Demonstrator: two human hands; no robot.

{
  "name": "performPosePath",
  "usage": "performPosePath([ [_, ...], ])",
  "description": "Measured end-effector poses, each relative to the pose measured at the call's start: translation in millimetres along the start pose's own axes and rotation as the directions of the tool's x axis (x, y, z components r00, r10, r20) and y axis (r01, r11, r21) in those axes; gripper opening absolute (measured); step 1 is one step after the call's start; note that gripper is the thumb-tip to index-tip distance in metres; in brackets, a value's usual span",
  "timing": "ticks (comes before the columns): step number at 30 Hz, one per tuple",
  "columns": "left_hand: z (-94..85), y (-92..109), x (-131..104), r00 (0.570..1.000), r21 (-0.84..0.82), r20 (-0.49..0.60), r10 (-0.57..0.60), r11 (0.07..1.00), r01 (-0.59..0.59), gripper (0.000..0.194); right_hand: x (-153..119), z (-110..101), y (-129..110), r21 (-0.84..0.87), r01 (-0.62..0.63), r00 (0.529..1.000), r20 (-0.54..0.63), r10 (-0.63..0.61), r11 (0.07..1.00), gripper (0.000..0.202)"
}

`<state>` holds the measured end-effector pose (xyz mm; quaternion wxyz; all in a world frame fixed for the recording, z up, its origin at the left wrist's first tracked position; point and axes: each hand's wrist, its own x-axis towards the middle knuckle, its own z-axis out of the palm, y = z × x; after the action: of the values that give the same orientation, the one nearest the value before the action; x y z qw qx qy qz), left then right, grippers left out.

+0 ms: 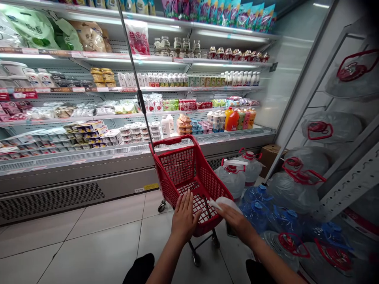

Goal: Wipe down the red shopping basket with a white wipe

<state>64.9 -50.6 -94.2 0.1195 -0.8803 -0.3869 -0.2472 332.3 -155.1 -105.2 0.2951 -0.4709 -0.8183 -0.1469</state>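
A small red plastic shopping cart (213, 179) stands in front of me on dark legs with casters. My left hand (184, 217) is over its near edge, palm down and fingers stretched out; I cannot tell whether it touches the rim. At the near right corner, my right hand (237, 221) grips a white cloth (227, 202), thin and crumpled, perhaps a tissue. A narrow grey pole (141, 100) rises from beside the cart's far handle. Through the basket's grid the floor shows.
Behind the cart runs a lit refrigerated shelf (118, 157) stocked with yogurt cups, bottles and bags. Large water jugs (232, 179) with red handles and blue bottles (256, 213) crowd the right side. A cardboard box (269, 157) sits behind them. Pale tiles (103, 244) cover the floor.
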Motion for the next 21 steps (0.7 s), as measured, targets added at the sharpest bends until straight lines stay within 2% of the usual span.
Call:
performPosePath([
  [2, -0.3, -2, 1, 1.000, -0.004, 0.009, -0.006, 1.000, 0.007, 0.081, -5, -6, 13, -0.015, -0.093, 0.996, -0.006, 0.093, 0.996, 0.077],
  [4, 0.4, -2, 2, 1.000, -0.010, 0.013, -0.021, 1.000, 0.021, 0.081, -7, -7, 12, -0.014, -0.148, 0.989, -0.019, 0.148, 0.989, 0.080],
  [8, -0.8, -9, 0, 0.998, -0.020, 0.032, -0.047, 0.999, 0.048, 0.080, -6, 1, -22, 0.007, -0.161, 0.987, -0.026, 0.161, 0.987, 0.083],
  [11, -6.6, -25, -3, 0.995, -0.019, 0.062, -0.076, 0.997, 0.077, 0.078, 0, 9, -50, 0.029, -0.115, 0.993, 0.008, 0.114, 0.993, 0.082],
  [14, -12.4, -47, -4, 0.987, -0.003, 0.097, -0.128, 0.992, 0.129, 0.079, 10, 12, -64, 0.063, -0.006, 0.999, 0.032, 0.004, 0.998, 0.077],
  [18, -11.8, -65, -6, 0.971, 0.034, 0.067, -0.228, 0.973, 0.226, 0.085, 20, 3, -59, 0.112, 0.142, 0.987, 0.063, -0.149, 0.984, 0.067],
  [21, -5.5, -56, -13, 0.966, 0.046, -0.017, -0.257, 0.965, 0.257, 0.089, 25, -5, -46, 0.111, 0.195, 0.975, 0.089, -0.205, 0.975, 0.061],
])
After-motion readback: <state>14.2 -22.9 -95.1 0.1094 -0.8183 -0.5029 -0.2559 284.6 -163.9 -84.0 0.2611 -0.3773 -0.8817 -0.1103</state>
